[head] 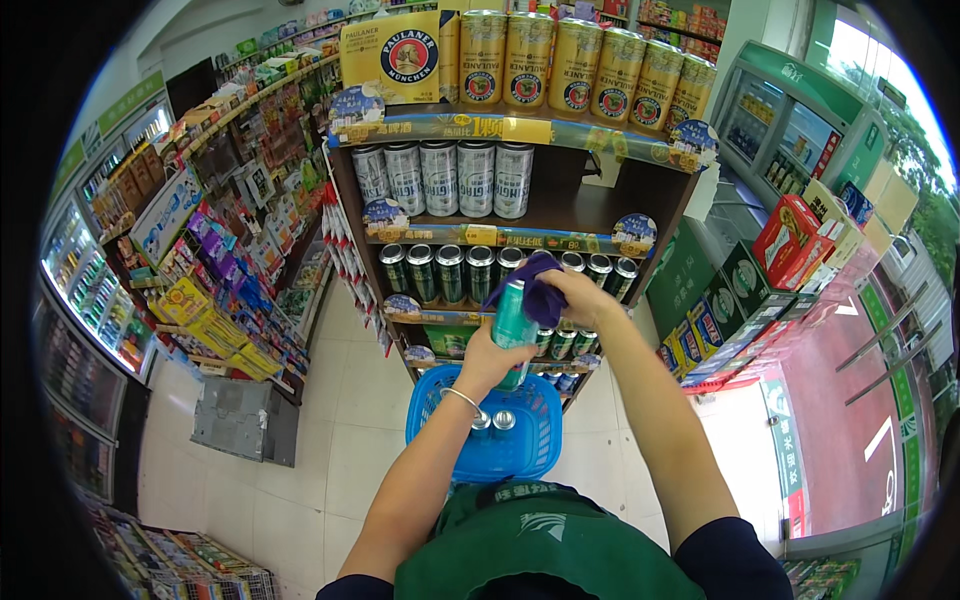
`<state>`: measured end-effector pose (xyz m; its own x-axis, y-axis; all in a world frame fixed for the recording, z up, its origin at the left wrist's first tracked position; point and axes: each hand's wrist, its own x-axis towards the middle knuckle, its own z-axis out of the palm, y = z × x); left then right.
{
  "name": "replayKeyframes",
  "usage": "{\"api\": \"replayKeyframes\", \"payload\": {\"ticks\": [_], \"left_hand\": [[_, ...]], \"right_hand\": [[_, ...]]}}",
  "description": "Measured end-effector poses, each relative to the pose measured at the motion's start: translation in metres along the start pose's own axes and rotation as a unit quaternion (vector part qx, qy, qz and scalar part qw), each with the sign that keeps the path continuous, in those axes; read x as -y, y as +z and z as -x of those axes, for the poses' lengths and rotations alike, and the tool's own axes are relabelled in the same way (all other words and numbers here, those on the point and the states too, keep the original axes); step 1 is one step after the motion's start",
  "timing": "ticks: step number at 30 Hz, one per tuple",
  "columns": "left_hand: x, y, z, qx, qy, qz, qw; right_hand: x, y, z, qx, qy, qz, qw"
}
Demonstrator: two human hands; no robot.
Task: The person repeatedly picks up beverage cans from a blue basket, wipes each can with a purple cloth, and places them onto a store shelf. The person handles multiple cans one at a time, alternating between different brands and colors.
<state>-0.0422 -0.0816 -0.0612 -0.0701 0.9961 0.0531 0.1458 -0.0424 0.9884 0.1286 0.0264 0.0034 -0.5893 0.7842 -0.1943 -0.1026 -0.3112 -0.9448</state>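
Note:
My left hand (487,356) grips a tall green beverage can (514,326), tilted slightly, above a blue plastic basket (544,442). A bracelet circles that wrist. In my right hand (577,294) is a dark purple cloth (541,289), pressed against the upper side of the can and covering part of its top edge. Two cans with silver tops (504,421) stand inside the basket, one partly behind my left wrist. Just beyond my hands, a row of dark green cans (450,271) fills a shelf of the display rack (585,199), and the cloth hides some of them.
Gold Paulaner cans (525,64) and a yellow Paulaner carton (394,58) top the rack. Silver-white cans (457,180) occupy the left half of the shelf below. Snack shelves (225,247) run along the left. Stacked beer cartons (750,277) and a green-framed cooler (795,112) stand at right.

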Motion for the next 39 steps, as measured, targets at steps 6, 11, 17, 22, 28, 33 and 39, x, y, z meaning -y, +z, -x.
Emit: {"api": "replayKeyframes", "payload": {"ticks": [6, 11, 17, 22, 28, 33, 39], "left_hand": [[0.006, -0.023, -0.005, -0.004, -0.011, 0.145, 0.989], [0.027, -0.038, 0.015, -0.033, -0.032, 0.138, 0.989], [0.074, -0.049, 0.036, 0.001, -0.039, 0.065, 0.997], [0.125, -0.048, 0.058, 0.054, 0.009, -0.087, 0.995], [0.196, -0.018, 0.077, 0.111, -0.026, -0.09, 0.989], [0.247, 0.014, 0.082, 0.177, -0.019, -0.204, 0.963], [0.316, 0.032, 0.094, 0.235, -0.103, -0.269, 0.928]], "right_hand": [[-0.101, 0.065, 0.0, -0.109, -0.403, 0.215, 0.883], [-0.111, 0.075, 0.031, -0.145, -0.424, 0.264, 0.854], [-0.152, 0.042, 0.035, -0.227, -0.117, 0.213, 0.943], [-0.15, 0.071, 0.047, -0.166, -0.065, 0.503, 0.846], [-0.186, 0.055, 0.054, -0.109, 0.07, 0.543, 0.83], [-0.253, 0.029, 0.051, -0.111, 0.158, 0.621, 0.76], [-0.344, -0.035, 0.034, -0.099, 0.233, 0.622, 0.741]]}}
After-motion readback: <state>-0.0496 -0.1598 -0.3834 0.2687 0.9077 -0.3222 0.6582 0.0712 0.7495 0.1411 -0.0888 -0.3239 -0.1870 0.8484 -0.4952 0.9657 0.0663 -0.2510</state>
